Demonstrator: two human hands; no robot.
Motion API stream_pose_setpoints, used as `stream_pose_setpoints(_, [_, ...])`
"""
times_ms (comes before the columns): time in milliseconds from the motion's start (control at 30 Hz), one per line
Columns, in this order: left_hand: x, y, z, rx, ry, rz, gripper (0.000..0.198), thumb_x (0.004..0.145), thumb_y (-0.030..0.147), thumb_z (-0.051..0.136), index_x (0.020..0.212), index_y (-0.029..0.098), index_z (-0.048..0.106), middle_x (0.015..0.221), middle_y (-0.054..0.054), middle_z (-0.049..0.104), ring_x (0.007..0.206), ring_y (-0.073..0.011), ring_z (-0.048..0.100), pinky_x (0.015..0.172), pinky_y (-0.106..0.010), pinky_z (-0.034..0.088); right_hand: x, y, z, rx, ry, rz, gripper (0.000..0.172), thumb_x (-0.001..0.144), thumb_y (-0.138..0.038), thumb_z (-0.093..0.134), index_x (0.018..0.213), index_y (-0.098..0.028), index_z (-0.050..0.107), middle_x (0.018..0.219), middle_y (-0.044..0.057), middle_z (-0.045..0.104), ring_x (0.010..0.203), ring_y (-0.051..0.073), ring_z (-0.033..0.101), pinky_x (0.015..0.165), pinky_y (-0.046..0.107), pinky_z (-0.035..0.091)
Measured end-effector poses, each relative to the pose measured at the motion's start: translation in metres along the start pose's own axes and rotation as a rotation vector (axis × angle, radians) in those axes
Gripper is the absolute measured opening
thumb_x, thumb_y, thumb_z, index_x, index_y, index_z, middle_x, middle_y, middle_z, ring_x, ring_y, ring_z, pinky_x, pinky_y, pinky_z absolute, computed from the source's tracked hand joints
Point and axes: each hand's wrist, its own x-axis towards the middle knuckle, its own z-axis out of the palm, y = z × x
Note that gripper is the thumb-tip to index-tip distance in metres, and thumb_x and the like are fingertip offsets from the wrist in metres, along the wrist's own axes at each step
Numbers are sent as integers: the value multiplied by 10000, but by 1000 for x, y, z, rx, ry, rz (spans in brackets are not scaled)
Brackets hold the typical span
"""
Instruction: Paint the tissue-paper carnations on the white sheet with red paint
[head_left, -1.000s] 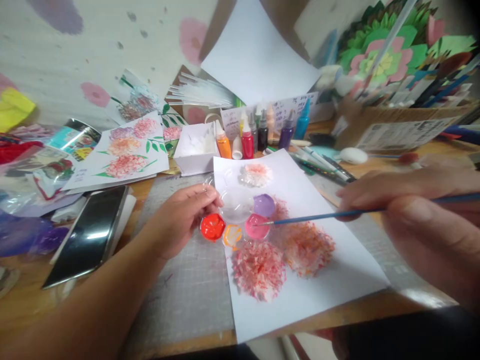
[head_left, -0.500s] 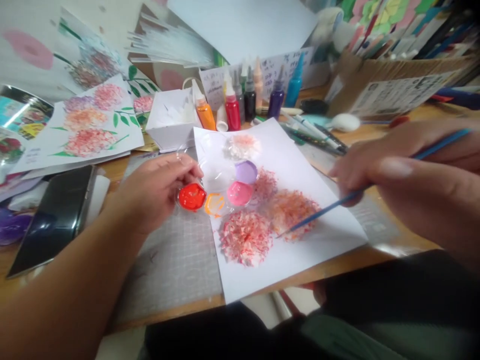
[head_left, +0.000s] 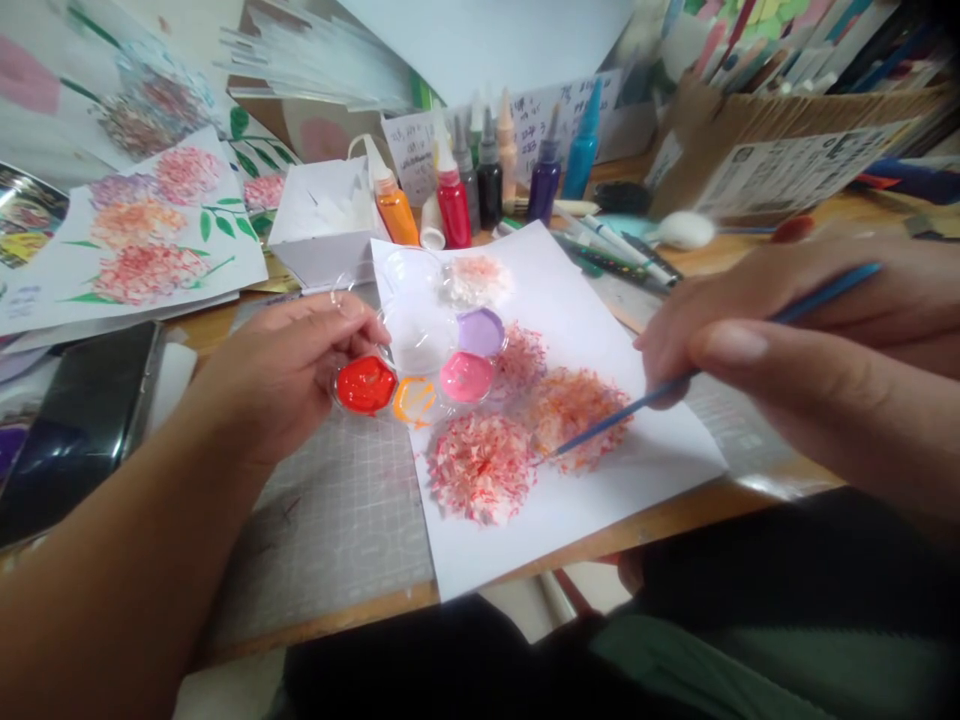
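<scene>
My left hand (head_left: 300, 360) pinches the left rim of a clear palette (head_left: 427, 350) holding red, orange, pink and lilac paint. My right hand (head_left: 720, 350) is closed round a blue paintbrush (head_left: 645, 402). The brush tip is at the right edge of the red textured flower (head_left: 482, 468), beside the orange flower (head_left: 581, 418). Whether the tip touches the surface cannot be made out. These flowers, a pinkish one (head_left: 521, 355) and a pale one (head_left: 476, 280) are on white paper (head_left: 637, 490). The palette hangs over the paper's left part.
Paint bottles (head_left: 454, 205) stand behind the paper. A white box (head_left: 319, 235), a finished flower picture (head_left: 225, 262) and a black phone (head_left: 90, 420) are at the left. Pens (head_left: 637, 255) lie behind the paper at right, near a cardboard box (head_left: 795, 160). A grey cutting mat (head_left: 345, 530) lies underneath.
The whole view has shifted, so most things appear slightly further left. The brush tip has moved a little closer to the red flower. Both hands keep their holds.
</scene>
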Motion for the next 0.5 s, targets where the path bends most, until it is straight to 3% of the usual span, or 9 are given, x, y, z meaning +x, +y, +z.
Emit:
stream_pose_setpoints(100, [-1,0,0,-5,4,-6,197,789,220,593,617,156,664,528,-7,583,427,-70,477,405,-176,324,0,0,1,-8,-10,-41,192,900,-428,583,792,-307,686,773,-58,712,686,75,647,486,206,426])
stream_pose_setpoints(233, [0,0,-1,-1,10,4,194,784,227,601,618,155,670,525,-8,586,428,-70,481,402,-173,318,0,-5,3,19,15,2,201,903,-435,576,782,-310,676,806,-52,717,779,109,677,502,223,438])
stream_pose_setpoints(367, [1,0,-1,1,19,-2,185,779,216,600,619,151,668,532,-2,587,428,-68,481,404,-170,326,3,-7,6,25,-31,-40,184,902,-359,593,763,-263,667,770,-35,717,671,88,646,453,221,392])
stream_pose_setpoints(500, [1,0,0,3,24,3,188,784,203,595,620,151,669,543,-2,593,435,-64,476,403,-167,322,4,-3,3,78,-39,-84,171,914,-290,582,766,-252,658,679,-46,682,600,60,616,485,195,427])
